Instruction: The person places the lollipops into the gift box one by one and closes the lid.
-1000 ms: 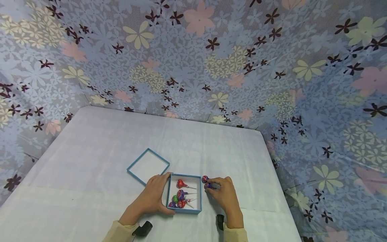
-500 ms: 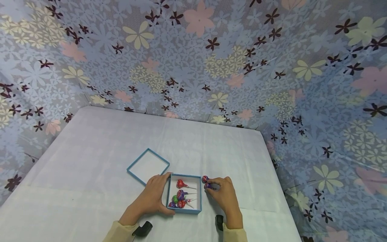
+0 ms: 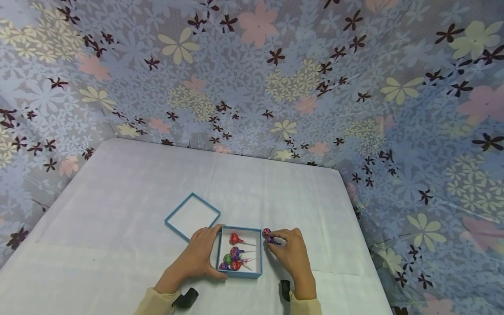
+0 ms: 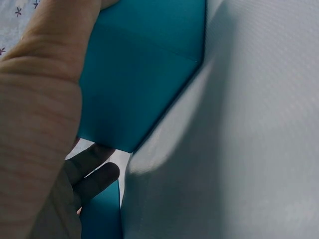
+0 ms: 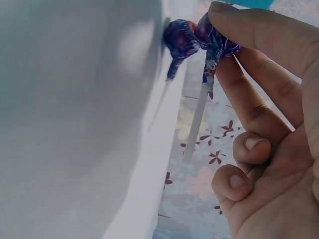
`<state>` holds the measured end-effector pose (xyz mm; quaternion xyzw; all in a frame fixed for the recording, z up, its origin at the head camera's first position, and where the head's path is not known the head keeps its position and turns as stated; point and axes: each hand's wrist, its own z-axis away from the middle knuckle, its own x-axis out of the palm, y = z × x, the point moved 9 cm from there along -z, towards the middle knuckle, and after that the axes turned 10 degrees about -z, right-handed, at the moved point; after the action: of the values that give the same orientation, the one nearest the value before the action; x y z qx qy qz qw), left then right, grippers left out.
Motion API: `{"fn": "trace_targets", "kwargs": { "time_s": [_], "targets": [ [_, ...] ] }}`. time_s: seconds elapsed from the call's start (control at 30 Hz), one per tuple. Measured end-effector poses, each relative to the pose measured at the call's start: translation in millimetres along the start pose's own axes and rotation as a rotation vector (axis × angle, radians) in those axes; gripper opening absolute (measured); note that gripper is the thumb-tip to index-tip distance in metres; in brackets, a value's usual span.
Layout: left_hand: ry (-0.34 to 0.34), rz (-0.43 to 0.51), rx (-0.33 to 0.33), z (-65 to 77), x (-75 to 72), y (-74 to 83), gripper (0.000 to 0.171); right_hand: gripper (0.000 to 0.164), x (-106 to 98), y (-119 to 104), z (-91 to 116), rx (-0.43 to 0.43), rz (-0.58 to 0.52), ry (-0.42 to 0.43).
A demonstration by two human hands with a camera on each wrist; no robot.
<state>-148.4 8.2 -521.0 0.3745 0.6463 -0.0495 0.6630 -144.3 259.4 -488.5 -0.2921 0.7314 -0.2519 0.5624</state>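
My left hand (image 3: 198,256) grips a shallow blue box (image 3: 241,274) along its left side, thumb at the near corner and fingers at the far one. The left wrist view shows the blue outer wall (image 4: 144,74) close up. Inside lie several wrapped lollipops, among them a red lollipop (image 3: 235,239), a purple one (image 3: 235,251) and a green one (image 3: 227,259). Right of the box, my right hand (image 3: 291,253) pinches a purple lollipop (image 5: 211,47) by its wrapped head, between thumb and fingers. Another purple lollipop (image 5: 180,40) rests on the table just beside it.
Behind the left hand lies a blue-edged lid (image 3: 193,217), white inside and turned at an angle. Black wrist mounts (image 3: 186,298) show near both sleeves. White cloth (image 3: 118,205) covers the table, and a flowered curtain (image 3: 252,87) hangs behind and around it.
The right fingers have shifted slightly away from me, and the pinched lollipop now sits closer to the other one. The left hand and the box stay in place.
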Motion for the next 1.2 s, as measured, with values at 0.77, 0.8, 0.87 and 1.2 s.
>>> {"fn": "trace_targets", "kwargs": {
  "time_s": [0.77, 0.8, 0.87, 1.2],
  "targets": [
    [-0.029, 0.010, -0.029, 1.4, 3.6, 0.3, 0.137, 0.029, -8, -19, 0, -0.017, -0.029, 0.023],
    [-0.030, 0.010, -0.028, 1.2, 3.3, 0.0, 0.137, 0.029, -9, -19, 0, -0.016, -0.034, 0.023],
    [-0.031, 0.010, -0.028, 0.8, 3.3, -0.8, 0.138, 0.029, -10, -21, -1, -0.013, -0.042, 0.021],
    [-0.035, 0.025, -0.021, -1.8, -1.2, -3.5, 0.138, 0.028, -10, -27, -3, -0.011, -0.051, 0.026]
  ]
}}
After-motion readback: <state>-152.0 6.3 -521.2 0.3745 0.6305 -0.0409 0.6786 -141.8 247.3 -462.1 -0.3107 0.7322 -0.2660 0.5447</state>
